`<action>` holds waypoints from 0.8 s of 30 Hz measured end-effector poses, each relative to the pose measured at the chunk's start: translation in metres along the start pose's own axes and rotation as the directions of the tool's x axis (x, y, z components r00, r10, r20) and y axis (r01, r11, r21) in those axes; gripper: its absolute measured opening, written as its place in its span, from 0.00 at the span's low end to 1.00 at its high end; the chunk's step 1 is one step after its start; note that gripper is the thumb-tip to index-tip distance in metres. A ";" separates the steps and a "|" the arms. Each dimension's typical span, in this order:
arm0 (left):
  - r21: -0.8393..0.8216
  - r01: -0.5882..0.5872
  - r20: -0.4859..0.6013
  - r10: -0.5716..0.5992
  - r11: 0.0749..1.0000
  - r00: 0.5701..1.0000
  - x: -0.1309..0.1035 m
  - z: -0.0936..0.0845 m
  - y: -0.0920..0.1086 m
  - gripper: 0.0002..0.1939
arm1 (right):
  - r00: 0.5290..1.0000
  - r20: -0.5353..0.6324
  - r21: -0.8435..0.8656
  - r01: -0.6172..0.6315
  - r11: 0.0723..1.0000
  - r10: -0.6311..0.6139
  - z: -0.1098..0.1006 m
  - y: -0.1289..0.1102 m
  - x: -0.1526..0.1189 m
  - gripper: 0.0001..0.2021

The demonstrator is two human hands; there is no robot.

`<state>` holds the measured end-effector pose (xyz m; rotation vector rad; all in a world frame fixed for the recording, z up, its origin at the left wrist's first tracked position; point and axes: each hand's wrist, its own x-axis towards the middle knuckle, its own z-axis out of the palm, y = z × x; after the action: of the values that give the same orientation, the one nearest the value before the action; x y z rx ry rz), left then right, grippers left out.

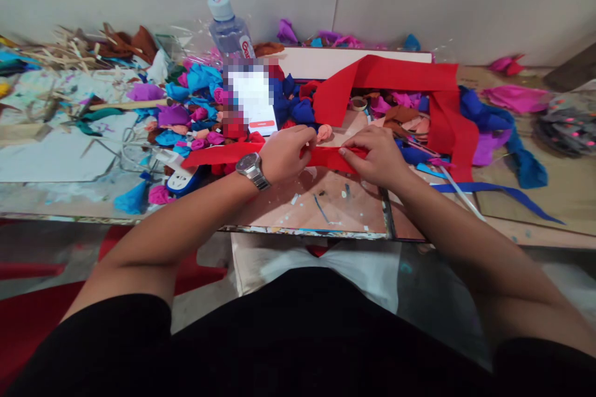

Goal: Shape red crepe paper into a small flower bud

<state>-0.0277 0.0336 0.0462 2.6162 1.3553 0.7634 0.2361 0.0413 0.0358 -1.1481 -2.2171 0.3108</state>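
A red crepe paper strip (326, 157) stretches between my two hands above the front of the table. My left hand (287, 152), with a watch on its wrist, is closed on the strip, thumb and fingers pinched together. My right hand (375, 154) pinches the same strip between thumb and fingers a little to the right. One end of the strip sticks out left past my left wrist. Just behind the hands sits a small peach paper rosette (325, 132). A longer red paper band (395, 71) loops over the pile at the back right.
A phone (256, 102) stands amid blue, pink and purple paper pieces, before a plastic bottle (231, 31). A blue-and-white power strip (181, 178) lies left. Wood scraps (79, 49) are heaped at the far left; a blue paper strip (503, 188) lies right.
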 end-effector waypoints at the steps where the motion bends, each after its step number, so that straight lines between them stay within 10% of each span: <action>1: 0.010 0.011 0.008 -0.011 1.000 1.000 0.000 0.000 -0.001 0.07 | 1.000 0.001 0.000 -0.001 1.000 0.001 0.000 0.000 0.000 0.11; 11: -0.211 -0.051 0.061 0.066 0.976 0.996 -0.004 0.000 0.008 0.18 | 0.992 0.093 -0.040 0.088 0.995 -0.084 -0.003 -0.015 -0.003 0.13; 24: -0.109 0.013 0.082 -0.004 0.994 0.997 -0.001 0.004 0.001 0.16 | 0.996 0.059 -0.042 0.063 0.997 -0.060 -0.004 -0.012 -0.003 0.13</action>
<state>-0.0260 0.0328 0.0425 2.5262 1.2652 0.7003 0.2317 0.0313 0.0431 -1.1042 -2.3152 0.2740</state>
